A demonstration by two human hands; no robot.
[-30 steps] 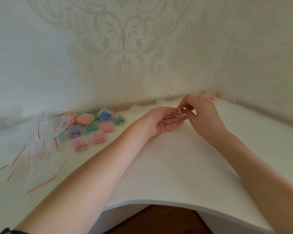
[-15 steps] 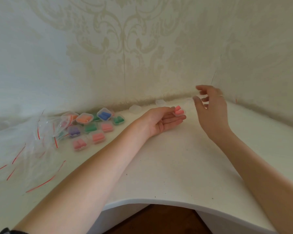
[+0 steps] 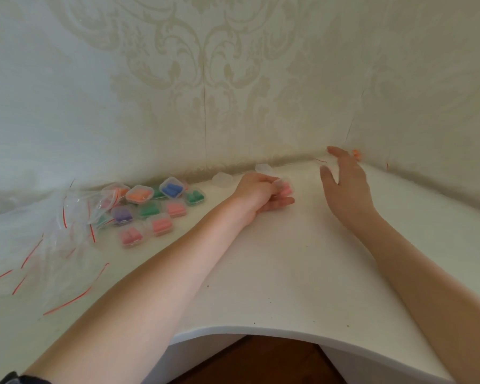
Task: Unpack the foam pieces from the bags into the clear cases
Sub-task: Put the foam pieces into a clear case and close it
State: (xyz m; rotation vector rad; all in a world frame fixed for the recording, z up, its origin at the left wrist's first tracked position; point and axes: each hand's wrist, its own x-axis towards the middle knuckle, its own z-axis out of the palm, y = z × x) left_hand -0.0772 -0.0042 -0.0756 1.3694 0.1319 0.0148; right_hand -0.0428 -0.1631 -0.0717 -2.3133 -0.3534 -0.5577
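Two pink foam pieces (image 3: 283,189), light and squashy, are sitting in a small clear case (image 3: 281,187) that the left hand (image 3: 259,194) is pinching by its rigid edges, while the right hand (image 3: 344,180) is hovering open, holding nothing.

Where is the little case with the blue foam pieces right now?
The blue-filled case sits in the back row of the cluster of filled cases on the left of the white table, close to the wall, between the orange-filled case and the left hand.
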